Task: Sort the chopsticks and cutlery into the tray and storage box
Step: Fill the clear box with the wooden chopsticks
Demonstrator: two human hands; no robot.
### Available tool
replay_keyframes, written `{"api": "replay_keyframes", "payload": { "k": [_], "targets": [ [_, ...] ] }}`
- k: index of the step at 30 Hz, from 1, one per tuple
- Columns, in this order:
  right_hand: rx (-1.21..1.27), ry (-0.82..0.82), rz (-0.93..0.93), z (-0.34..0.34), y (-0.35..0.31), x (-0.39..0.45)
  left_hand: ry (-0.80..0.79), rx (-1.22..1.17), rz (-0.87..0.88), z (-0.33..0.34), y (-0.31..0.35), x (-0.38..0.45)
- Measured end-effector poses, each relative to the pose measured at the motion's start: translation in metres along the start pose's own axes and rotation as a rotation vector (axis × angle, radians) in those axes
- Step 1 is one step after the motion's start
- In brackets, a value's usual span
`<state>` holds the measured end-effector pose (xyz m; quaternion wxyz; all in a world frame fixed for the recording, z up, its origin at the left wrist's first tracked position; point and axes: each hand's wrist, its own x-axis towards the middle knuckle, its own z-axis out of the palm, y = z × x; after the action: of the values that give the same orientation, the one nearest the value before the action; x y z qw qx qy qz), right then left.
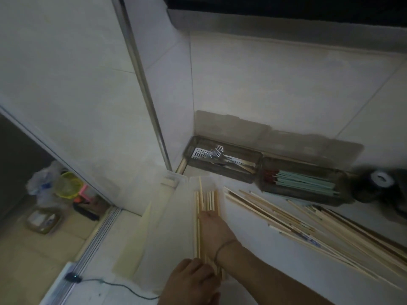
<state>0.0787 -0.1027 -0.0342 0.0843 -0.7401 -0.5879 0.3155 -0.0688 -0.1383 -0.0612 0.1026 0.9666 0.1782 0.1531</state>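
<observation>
Fingers of the right hand (214, 230) lie over a bundle of pale wooden chopsticks (208, 201), palm down; whether they curl round the sticks or only press on them cannot be told, as the back of the hand hides them. A thin band circles that wrist. The left hand (193, 280), lower in the view, meets the near ends of the same bundle, its fingertips against the sticks; their exact hold is blurred and unclear. The bundle lies lengthwise in a translucent white tray (176, 216), in its right-hand compartment; a single pale stick rests in the compartment to the left.

Just right of the tray, a loose heap of chopsticks (297, 219) fans across the white counter (264, 271), some with blue print near one end.

Beyond the tray, against the tiled wall, stands a smoky transparent storage box (222, 160) with its lid raised behind it. Metal forks (217, 151) and other cutlery lie on a white perforated insert inside. Touching its right end is a second, similar box (304, 186) holding pale green chopsticks (308, 182) and some dark red ones, all laid lengthwise.

Far right sits a dark object with a white round top, blurred. Down on the floor at left are a yellow basket, plastic bags and a black cable.
</observation>
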Motion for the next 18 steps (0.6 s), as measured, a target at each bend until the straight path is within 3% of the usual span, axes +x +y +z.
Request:
{"api": "replay_keyframes", "payload": {
  "k": [4, 7, 9, 12, 14, 15, 16, 18],
  "targets": [
    [-0.023, -0.158, 0.087, 0.016, 0.001, 0.015, -0.077, -0.016, -0.054, 0.003, -0.002, 0.006],
    [0.01, -0.16, 0.075, 0.02, 0.005, 0.014, -0.095, -0.023, -0.109, 0.004, -0.002, 0.01],
    [0.06, -0.056, -0.003, 0.012, 0.007, 0.002, -0.104, -0.035, -0.123, 0.002, -0.001, 0.014],
    [0.298, 0.352, -0.061, -0.017, 0.023, -0.025, -0.095, -0.06, -0.166, -0.006, 0.001, 0.024],
    [0.264, 0.666, 0.023, -0.031, 0.061, -0.041, -0.018, -0.1, -0.224, -0.011, 0.0, 0.034],
    [0.205, 0.744, 0.114, -0.035, 0.086, -0.047, 0.027, -0.106, -0.258, -0.013, 0.0, 0.039],
    [0.125, 0.745, 0.238, -0.036, 0.113, -0.055, 0.049, -0.091, -0.294, -0.014, -0.001, 0.045],
    [-0.051, 0.598, 0.482, -0.034, 0.162, -0.071, -0.014, -0.019, -0.367, -0.011, -0.007, 0.053]
  ]
}}
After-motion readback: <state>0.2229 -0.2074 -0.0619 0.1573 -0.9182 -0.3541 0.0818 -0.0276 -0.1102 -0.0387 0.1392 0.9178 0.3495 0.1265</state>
